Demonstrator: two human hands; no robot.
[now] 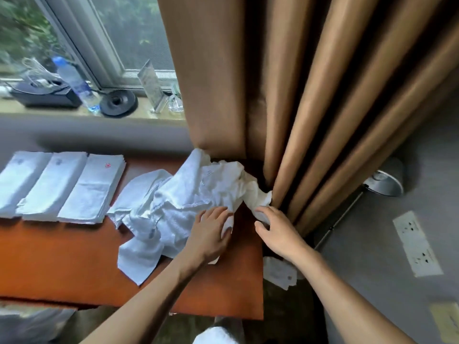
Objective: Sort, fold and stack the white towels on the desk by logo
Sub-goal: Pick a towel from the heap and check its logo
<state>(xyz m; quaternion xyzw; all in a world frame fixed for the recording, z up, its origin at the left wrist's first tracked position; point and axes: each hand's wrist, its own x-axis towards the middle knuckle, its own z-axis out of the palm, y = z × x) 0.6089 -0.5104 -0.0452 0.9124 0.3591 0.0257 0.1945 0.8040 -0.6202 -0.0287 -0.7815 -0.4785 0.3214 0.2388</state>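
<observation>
1. Pressing the left hand [213, 232] palm down onto the near right edge of the towel heap [178, 192], fingers almost straight and aiming away toward the curtain [285, 95], gripping nothing plainly, with a fold of cloth bulging between thumb and forefinger.
2. Curling the right hand [275, 229] around a twisted white corner at the heap's right end, fingers and thumb closing on it, just beside the curtain folds.
3. Sprawling crumpled over the right part of the desk [62, 264]: the heap, stretching longest from a flat flap at the near left to the far right, touching the curtain there, lying under the left hand and reaching the right hand with its end.
4. Showing small grey marks on several folds of the heap, too blurred for reading.
5. Lying left of the heap and well apart from both hands: the left stack [19, 182], middle stack [52, 184] and right stack [92, 192] of folded towels, side by side and touching, long sides running away from the person and leaning slightly right.
6. Carrying a small red logo [109, 166] at the far end of the right stack's top towel; carrying faint grey logos in the same spot on the other two; giving no readable letters.
7. Lying lower, past the desk's right edge and under the right forearm: another towel [280, 271] with a small dark mark.
8. Standing on the windowsill [62, 111] beyond: a water bottle [77, 83] with a blue cap, a black box [44, 94], a round black dish [118, 103] and a clear sign stand [151, 85], print unreadable.
</observation>
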